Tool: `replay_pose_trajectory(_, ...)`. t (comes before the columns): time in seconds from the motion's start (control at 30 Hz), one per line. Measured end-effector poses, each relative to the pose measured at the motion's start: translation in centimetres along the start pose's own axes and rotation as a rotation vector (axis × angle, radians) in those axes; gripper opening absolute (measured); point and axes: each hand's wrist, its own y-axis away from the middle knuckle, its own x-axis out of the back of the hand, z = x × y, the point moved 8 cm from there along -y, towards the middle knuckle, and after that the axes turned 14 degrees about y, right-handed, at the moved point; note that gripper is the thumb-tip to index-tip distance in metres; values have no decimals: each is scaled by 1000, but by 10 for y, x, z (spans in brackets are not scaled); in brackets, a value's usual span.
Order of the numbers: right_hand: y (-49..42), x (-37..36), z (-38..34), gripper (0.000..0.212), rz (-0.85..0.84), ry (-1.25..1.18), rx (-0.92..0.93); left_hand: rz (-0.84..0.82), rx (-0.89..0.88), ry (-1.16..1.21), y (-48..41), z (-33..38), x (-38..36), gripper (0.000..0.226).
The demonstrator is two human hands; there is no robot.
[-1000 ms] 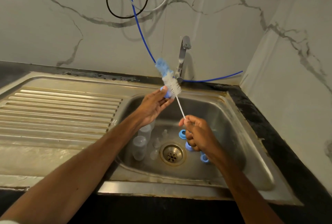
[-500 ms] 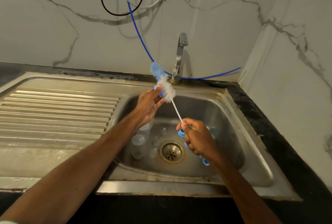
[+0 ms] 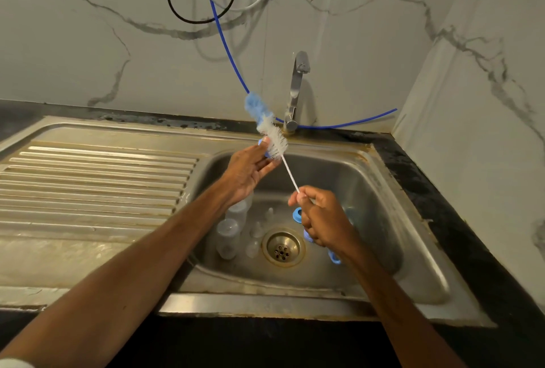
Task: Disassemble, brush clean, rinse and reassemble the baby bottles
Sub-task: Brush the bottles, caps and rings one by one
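Note:
Over the sink basin, my right hand pinches the thin white stem of a bottle brush with white bristles and a blue tip. The bristles press against a small blue bottle ring held in the fingertips of my left hand. Clear bottles lie on the basin floor left of the drain, with clear teats beside them. Blue rings lie right of the drain, partly hidden by my right hand.
A steel tap stands at the back rim of the sink, with no water visible. A blue hose and a black cable hang on the marble wall. A ribbed drainboard spreads to the left. A dark counter borders the right.
Both hands have shifted slightly against each other, with the brush bristles moving across the blue ring. The parts in the basin lie as before.

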Motion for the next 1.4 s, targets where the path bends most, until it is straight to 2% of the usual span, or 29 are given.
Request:
replay_pose_trajectory(0.13, -10, 3, 5, 29, 54, -47, -24, -61, 2, -11, 2, -4, -13, 32)
replay_pose_trajectory(0.3, 9, -2, 6, 29, -18, 56, -1, 26, -25, 20, -4, 8, 9, 41)
replay_pose_trajectory(0.47, -10, 10, 8, 28, 117, -44, -46, -110, 27, -19, 8, -9, -22, 34)
replay_pose_trajectory(0.6, 7, -2, 9, 29, 16, 34, 6, -19, -33, 3, 0, 5, -2, 40)
replay_pose_trajectory(0.77, -10, 11, 10, 30, 132, -11, -28, -151, 54, -48, 7, -16, -24, 39)
replay_pose_trajectory(0.93, 5, 2, 12, 30, 55, 68, 2, -42, -31, 10, -4, 1, -4, 37)
replay_pose_trajectory(1.1, -12, 10, 14, 30, 144, 39, -36, -122, 40, 32, 4, -16, -20, 35)
replay_pose_trajectory(1.27, 5, -2, 14, 29, 27, 60, -54, 35, -45, 26, -6, 1, 7, 41)
replay_pose_trajectory(1.4, -7, 3, 14, 29, 49, -39, -117, -56, 65, 85, 2, -18, -12, 41)
